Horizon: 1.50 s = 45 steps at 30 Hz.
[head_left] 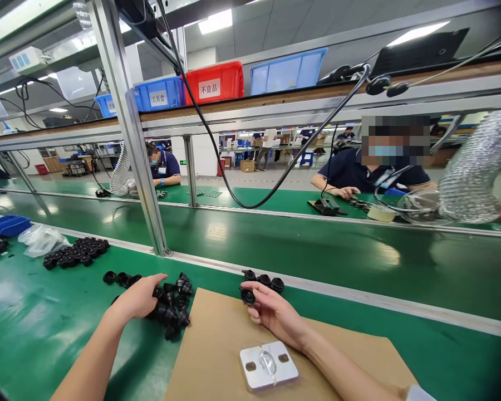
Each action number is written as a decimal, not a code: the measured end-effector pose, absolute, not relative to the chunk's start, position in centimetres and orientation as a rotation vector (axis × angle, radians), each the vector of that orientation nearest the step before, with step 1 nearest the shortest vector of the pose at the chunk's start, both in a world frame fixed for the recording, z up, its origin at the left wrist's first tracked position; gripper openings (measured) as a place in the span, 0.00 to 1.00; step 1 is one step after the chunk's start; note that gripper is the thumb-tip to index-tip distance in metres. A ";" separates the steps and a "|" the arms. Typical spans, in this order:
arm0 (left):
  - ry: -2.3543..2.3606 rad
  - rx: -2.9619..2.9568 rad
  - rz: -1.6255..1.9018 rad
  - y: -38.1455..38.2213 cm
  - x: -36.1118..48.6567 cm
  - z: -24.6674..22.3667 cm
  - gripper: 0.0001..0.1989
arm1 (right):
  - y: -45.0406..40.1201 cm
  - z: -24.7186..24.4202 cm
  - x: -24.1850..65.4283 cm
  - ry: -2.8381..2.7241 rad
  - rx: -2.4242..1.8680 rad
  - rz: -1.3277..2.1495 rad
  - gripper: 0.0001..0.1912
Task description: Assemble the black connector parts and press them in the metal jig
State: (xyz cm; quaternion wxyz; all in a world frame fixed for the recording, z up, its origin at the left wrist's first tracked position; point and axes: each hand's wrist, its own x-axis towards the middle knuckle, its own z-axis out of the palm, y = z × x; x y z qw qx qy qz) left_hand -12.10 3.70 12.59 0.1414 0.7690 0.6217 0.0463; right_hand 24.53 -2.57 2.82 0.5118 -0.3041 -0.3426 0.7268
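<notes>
My right hand (273, 312) pinches a round black part (247, 296) between thumb and fingers, above the top edge of a brown cardboard sheet (212, 345). Just beyond it, several similar black parts (264, 279) stand in a short row. My left hand (141, 296) is over a pile of black parts (171, 312) left of the cardboard; its index finger points forward, the other fingers curl under, and whatever they hold is hidden. A silver metal block (269, 365) with two dark holes and a clear piece across its middle lies on the cardboard.
More black parts (75, 252), a plastic bag (43, 239) and blue trays (7, 225) are at the left. A metal post (129, 128) rises behind my left hand. Beyond the green belt (275, 245), a person (346, 167) works at the opposite bench. A black cable hangs ahead.
</notes>
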 end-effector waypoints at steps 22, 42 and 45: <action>1.153 2.262 0.669 -2.1 -0.4 4.4 0.34 | -2.2 1.0 23.9 -1.054 -0.804 1.442 0.25; 0.962 1.738 0.902 -2.0 0.9 5.6 0.16 | -3.9 1.9 22.6 -1.435 -0.939 1.039 0.15; 0.891 1.670 0.873 -1.8 1.0 5.3 0.17 | -4.0 2.0 22.6 -1.458 -0.926 1.036 0.14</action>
